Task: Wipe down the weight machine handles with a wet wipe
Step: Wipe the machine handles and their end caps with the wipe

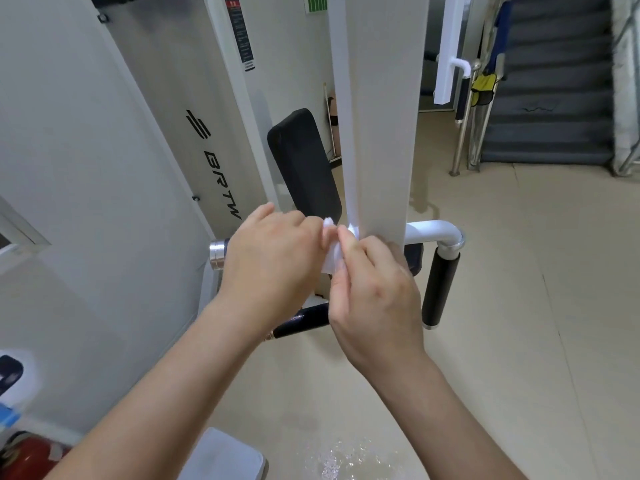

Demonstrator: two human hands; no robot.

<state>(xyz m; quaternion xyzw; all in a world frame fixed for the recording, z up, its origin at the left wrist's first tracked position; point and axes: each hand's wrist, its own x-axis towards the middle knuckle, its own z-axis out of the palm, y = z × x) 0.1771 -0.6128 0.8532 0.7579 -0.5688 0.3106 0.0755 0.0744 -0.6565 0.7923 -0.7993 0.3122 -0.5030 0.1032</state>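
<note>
The weight machine's white upright [377, 133] stands ahead; its right handle [440, 292] hangs vertical from a white elbow [446, 233], and a second handle [301, 321] lies nearly level below the hands. Left hand [273, 261] and right hand [374, 296] both pinch the wet wipe [332, 259] between them, just before the upright. Best unfold it flat, then wrap a grip and stroke along its length.

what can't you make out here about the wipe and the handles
Head view only:
Wet wipe: mostly covered by the left hand and right hand pinching it, so only a bunched bit shows.
Horizontal handle: hidden behind the left hand, with only its chrome end visible.
Warning label: print too small to read.
Which grips are already wiped: cannot tell.
</note>
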